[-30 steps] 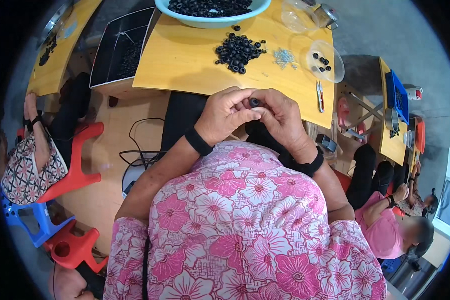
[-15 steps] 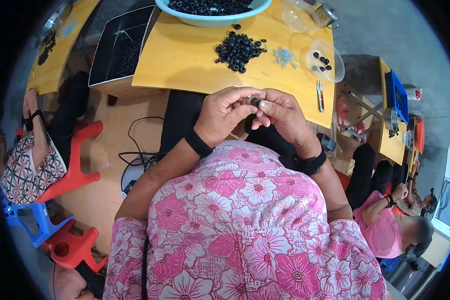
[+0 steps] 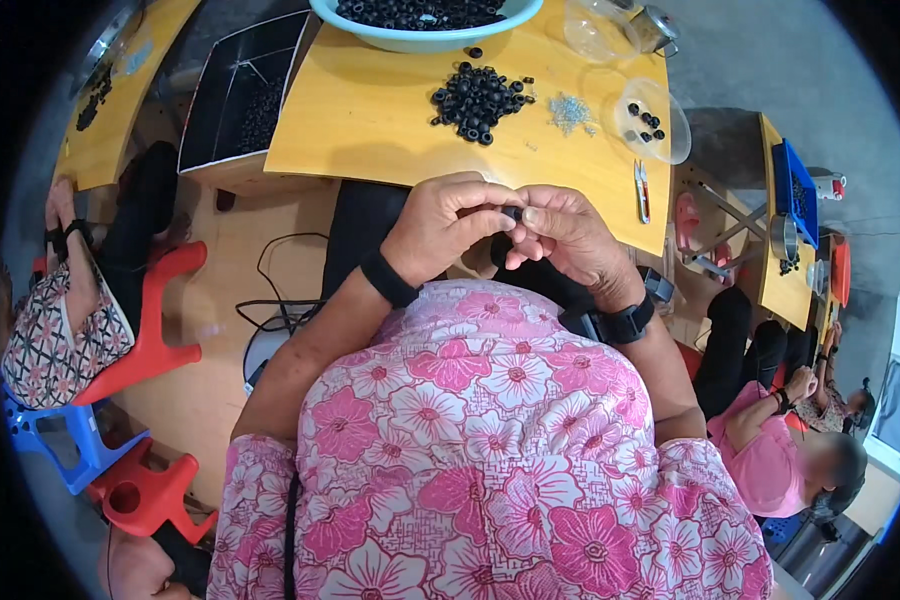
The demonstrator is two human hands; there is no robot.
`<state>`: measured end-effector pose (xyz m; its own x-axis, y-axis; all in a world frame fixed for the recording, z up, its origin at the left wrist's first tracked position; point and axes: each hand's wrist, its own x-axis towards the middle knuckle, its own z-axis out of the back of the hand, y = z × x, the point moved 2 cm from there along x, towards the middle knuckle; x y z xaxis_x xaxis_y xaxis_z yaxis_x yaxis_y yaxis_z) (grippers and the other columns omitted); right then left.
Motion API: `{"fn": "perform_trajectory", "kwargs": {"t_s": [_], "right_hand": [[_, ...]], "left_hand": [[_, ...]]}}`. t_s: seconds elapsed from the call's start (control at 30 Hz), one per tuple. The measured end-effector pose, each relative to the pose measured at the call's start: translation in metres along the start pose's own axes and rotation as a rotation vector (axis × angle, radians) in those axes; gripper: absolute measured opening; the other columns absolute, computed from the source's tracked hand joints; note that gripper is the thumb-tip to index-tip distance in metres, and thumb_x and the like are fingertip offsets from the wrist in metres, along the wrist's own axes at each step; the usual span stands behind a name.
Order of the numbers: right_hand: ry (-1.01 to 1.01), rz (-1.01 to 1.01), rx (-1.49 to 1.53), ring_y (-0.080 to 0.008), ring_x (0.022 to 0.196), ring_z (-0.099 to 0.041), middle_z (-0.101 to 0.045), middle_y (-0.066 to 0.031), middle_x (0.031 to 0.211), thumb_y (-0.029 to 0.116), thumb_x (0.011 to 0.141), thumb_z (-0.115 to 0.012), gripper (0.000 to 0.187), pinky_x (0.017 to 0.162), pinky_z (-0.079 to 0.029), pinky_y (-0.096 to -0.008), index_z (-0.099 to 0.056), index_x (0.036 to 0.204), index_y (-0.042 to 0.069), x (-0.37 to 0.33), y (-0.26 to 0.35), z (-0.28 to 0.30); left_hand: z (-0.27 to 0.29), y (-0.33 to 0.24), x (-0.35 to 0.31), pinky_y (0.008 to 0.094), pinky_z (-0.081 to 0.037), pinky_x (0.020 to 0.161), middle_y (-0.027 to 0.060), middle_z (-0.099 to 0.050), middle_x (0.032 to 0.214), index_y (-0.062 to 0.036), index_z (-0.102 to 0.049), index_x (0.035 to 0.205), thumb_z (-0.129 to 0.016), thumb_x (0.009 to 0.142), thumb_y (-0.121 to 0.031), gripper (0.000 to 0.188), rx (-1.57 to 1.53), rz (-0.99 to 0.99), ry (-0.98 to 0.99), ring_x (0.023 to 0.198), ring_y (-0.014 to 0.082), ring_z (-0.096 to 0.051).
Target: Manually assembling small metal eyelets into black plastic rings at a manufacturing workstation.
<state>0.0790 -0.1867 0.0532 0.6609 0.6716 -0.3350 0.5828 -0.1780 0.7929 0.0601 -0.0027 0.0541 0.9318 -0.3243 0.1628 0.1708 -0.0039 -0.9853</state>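
Above my lap, just off the table's near edge, a small black rubber-like part [image 3: 512, 213] is pinched between the fingertips of both hands. My left hand [image 3: 448, 228] grips it from the left with thumb and forefinger. From the right, my right hand [image 3: 570, 235] closes on it, thumb on top. Fingers cover most of the part, so its full shape is hidden. Beyond my hands lies a pile of black ring-shaped parts [image 3: 478, 102]. Right of the pile is a small heap of clear bits [image 3: 569, 112], then a clear round dish [image 3: 676, 150] holding several black parts.
Red-handled thread snips [image 3: 641, 192] lie at the yellow table's [image 3: 370, 110] right edge. A light blue basin [image 3: 425, 40] of black parts stands at the back, a metal cup [image 3: 656, 30] at back right. Left is a dark-lined box [image 3: 232, 105]. Other people sit on both sides.
My fingers have closed further over the black part, so less of it shows. Both hands have shifted only slightly. The things on the table have stayed in place.
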Motion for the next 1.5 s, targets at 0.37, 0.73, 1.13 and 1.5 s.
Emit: {"fn": "perform_trajectory", "kwargs": {"t_s": [0.37, 0.73, 1.13, 1.5], "right_hand": [[-0.126, 0.168, -0.404, -0.0087, 0.066, -0.056, -0.059, -0.0026, 0.077, 0.007, 0.090, -0.056, 0.018, 0.063, -0.049, -0.0221, -0.059, 0.104, -0.005, 0.003, 0.010, -0.016], [-0.313, 0.295, -0.583, -0.0074, 0.066, -0.058, -0.062, -0.0028, 0.081, -0.002, 0.087, -0.055, 0.020, 0.062, -0.050, -0.0224, -0.060, 0.106, -0.004, 0.001, 0.004, -0.018], [-0.132, 0.109, -0.109, -0.0112, 0.065, -0.057, -0.057, -0.0035, 0.076, 0.017, 0.096, -0.052, 0.021, 0.065, -0.050, -0.0252, -0.058, 0.099, -0.003, 0.003, 0.008, -0.014], [-0.020, 0.014, 0.008, -0.0133, 0.064, -0.058, -0.057, -0.0039, 0.075, 0.024, 0.095, -0.054, 0.025, 0.067, -0.054, -0.0302, -0.058, 0.095, -0.001, 0.001, 0.003, -0.005]], "left_hand": [[-0.013, 0.000, -0.001, 0.0215, -0.049, 0.077, 0.0059, -0.063, 0.095, 0.0057, -0.043, 0.132, -0.061, 0.090, -0.011, 0.048, -0.321, 0.178, 0.080, 0.085, 0.0109, -0.063], [-0.012, -0.001, 0.000, 0.0219, -0.047, 0.070, 0.0036, -0.061, 0.088, 0.0040, -0.051, 0.125, -0.060, 0.090, -0.014, 0.041, -0.123, 0.097, 0.002, 0.077, 0.0081, -0.060], [-0.012, 0.001, -0.003, 0.0217, -0.049, 0.074, 0.0066, -0.065, 0.096, 0.0030, -0.055, 0.122, -0.056, 0.089, 0.001, 0.033, -0.217, 0.096, -0.066, 0.083, 0.0081, -0.061], [-0.008, 0.005, -0.004, 0.0230, -0.048, 0.077, 0.0045, -0.065, 0.094, 0.0024, -0.061, 0.106, -0.060, 0.087, 0.000, 0.019, -0.124, 0.092, -0.071, 0.084, 0.0087, -0.061]]}}
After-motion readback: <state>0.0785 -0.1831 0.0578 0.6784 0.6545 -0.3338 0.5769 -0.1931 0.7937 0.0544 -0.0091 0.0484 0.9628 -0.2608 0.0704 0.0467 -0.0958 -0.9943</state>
